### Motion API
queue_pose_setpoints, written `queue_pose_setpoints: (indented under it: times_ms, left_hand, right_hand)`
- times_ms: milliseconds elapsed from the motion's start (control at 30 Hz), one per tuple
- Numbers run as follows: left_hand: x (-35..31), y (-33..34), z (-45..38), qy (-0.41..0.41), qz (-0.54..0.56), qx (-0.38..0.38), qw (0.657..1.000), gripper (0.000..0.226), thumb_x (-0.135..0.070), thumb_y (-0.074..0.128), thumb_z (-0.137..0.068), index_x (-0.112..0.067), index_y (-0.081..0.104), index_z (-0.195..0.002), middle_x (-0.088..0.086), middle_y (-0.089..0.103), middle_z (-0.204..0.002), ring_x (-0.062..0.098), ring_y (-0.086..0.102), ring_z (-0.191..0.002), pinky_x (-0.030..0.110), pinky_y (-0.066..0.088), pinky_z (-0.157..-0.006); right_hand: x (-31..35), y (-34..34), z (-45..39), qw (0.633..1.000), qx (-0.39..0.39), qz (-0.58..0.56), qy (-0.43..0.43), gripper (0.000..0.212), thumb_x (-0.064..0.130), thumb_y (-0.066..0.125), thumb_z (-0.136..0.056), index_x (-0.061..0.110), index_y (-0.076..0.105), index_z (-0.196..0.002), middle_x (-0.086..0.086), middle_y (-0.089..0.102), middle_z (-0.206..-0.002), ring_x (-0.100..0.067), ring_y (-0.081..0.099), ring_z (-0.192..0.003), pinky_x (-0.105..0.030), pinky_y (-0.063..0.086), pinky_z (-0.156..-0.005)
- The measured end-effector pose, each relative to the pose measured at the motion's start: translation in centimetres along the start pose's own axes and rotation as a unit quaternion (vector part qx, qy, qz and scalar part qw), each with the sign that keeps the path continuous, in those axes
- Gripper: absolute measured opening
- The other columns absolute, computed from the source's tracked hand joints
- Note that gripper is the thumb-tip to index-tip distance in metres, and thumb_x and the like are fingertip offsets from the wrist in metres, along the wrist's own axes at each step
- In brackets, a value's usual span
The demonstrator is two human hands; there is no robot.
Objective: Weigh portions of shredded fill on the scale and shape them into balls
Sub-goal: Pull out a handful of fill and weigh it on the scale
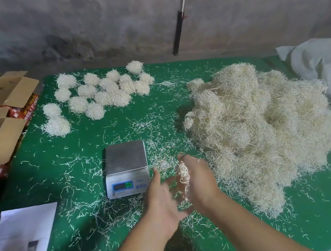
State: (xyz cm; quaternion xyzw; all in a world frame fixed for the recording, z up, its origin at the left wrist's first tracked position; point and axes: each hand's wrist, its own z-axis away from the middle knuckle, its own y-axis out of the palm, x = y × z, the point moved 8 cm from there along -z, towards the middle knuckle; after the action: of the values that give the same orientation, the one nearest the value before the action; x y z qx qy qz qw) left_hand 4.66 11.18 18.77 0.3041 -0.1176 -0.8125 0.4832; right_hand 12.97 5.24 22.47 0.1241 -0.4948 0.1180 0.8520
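Observation:
A small portion of pale shredded fill [182,174] sits between my two hands, just right of the scale. My right hand [200,178] curls round it from the right. My left hand [162,204] is held open against it from the left, its fingers blurred. The digital scale [125,158] stands on the green table with nothing on its steel plate, and its display reads 0.0. A large loose pile of fill [266,129] lies to the right. Several finished balls [103,91] lie at the back left.
Loose strands litter the green table [59,160]. Open cardboard boxes [2,125] with red packets stand at the left edge. A white printed sheet [17,239] lies at the front left, a grey cloth [320,62] at the back right. A black rod [177,33] leans on the wall.

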Motion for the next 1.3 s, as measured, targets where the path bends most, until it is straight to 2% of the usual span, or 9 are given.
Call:
queue_pose_setpoints:
  times_ms: [133,267,467,600,700,833,1033,1167,1300]
  left_hand:
    - [-0.7,-0.6,1.0,-0.097,0.059,0.085,0.99,0.057,-0.066,0.043,-0.102,-0.018,0.065,-0.124,0.017,0.075,-0.121,0.039,0.075,-0.103,0.062,0.055,-0.086]
    - [-2.7,-3.0,0.0,-0.004,0.035,-0.005,0.999,0.035,-0.054,0.063,-0.1,-0.026,0.07,-0.12,0.002,0.07,-0.132,0.026,0.072,-0.106,0.045,0.059,-0.078]
    - [-3.1,-6.5,-1.0,0.1,-0.043,-0.077,0.991,0.024,-0.046,0.068,-0.094,-0.027,0.075,-0.082,-0.001,0.076,-0.081,0.018,0.074,-0.074,0.03,0.051,-0.055]
    - [-3.6,-7.6,-0.9,0.119,-0.1,-0.078,0.985,0.028,-0.046,0.051,-0.077,-0.036,0.067,-0.057,-0.002,0.06,-0.059,0.012,0.058,-0.049,0.022,0.037,-0.045]
    - [-4.1,-8.7,-1.7,0.139,-0.154,-0.079,0.975,0.026,-0.053,0.052,-0.08,-0.041,0.074,-0.079,-0.002,0.076,-0.084,0.017,0.071,-0.077,0.034,0.05,-0.068]
    - [-3.7,-9.7,-3.3,0.075,-0.166,0.026,0.983,0.032,-0.049,0.065,-0.095,-0.03,0.071,-0.12,0.0,0.075,-0.12,0.02,0.072,-0.11,0.051,0.054,-0.103]
    - [-5.1,-11.9,-5.6,0.081,-0.338,0.059,0.936,0.078,-0.007,0.077,-0.086,-0.038,0.041,-0.148,-0.02,0.057,-0.115,0.004,0.067,-0.099,0.014,0.055,-0.068]
    - [-10.3,-14.8,-9.2,0.147,-0.387,-0.051,0.909,0.089,-0.01,0.081,-0.086,-0.028,0.034,-0.159,-0.012,0.047,-0.136,0.017,0.062,-0.116,0.04,0.054,-0.101]
    - [-16.6,-16.6,-13.0,0.222,-0.4,-0.126,0.88,0.067,-0.003,0.08,-0.085,-0.022,0.05,-0.142,-0.005,0.065,-0.119,0.016,0.068,-0.097,0.027,0.051,-0.07]
  right_hand:
    - [0.1,1.6,0.2,0.957,0.018,0.238,-0.164,0.036,0.046,0.055,-0.102,0.021,0.071,-0.082,-0.005,0.059,-0.059,-0.016,0.051,-0.053,-0.032,0.043,-0.054]
    - [-2.0,4.3,0.7,0.874,0.063,0.408,-0.257,0.046,0.05,0.038,-0.108,0.033,0.067,-0.139,0.025,0.061,-0.137,0.007,0.051,-0.128,-0.017,0.037,-0.11]
    - [-4.6,5.8,0.5,0.893,0.083,0.389,-0.21,0.058,0.074,0.034,-0.103,0.051,0.043,-0.155,0.037,0.042,-0.153,0.017,0.032,-0.143,-0.017,0.025,-0.12]
    - [-6.5,7.2,0.6,0.918,0.105,0.354,-0.144,0.027,0.072,0.042,-0.101,0.08,0.046,-0.127,0.061,0.048,-0.123,0.027,0.045,-0.124,-0.003,0.034,-0.104]
    - [-8.0,6.8,0.4,0.96,0.123,0.244,-0.053,0.042,0.077,0.052,-0.095,0.06,0.06,-0.133,0.028,0.072,-0.121,0.006,0.068,-0.101,-0.032,0.056,-0.101]
    - [-9.5,5.2,0.0,0.975,0.118,0.178,0.06,0.057,0.073,0.059,-0.094,0.037,0.063,-0.137,0.013,0.076,-0.118,-0.006,0.073,-0.105,-0.032,0.063,-0.09]
    - [-10.8,1.5,-1.4,0.976,0.088,0.16,0.117,0.051,0.067,0.057,-0.098,0.032,0.061,-0.133,0.003,0.074,-0.123,-0.017,0.075,-0.106,-0.033,0.063,-0.086]
    - [-11.7,-1.1,-2.2,0.978,0.074,0.146,0.132,0.048,0.062,0.053,-0.103,0.03,0.059,-0.138,0.007,0.078,-0.122,-0.014,0.076,-0.108,-0.036,0.062,-0.09]
    - [-14.4,-5.0,-2.5,0.971,0.045,0.146,0.184,0.043,0.054,0.054,-0.105,0.026,0.062,-0.136,0.005,0.08,-0.118,-0.017,0.077,-0.107,-0.037,0.061,-0.088]
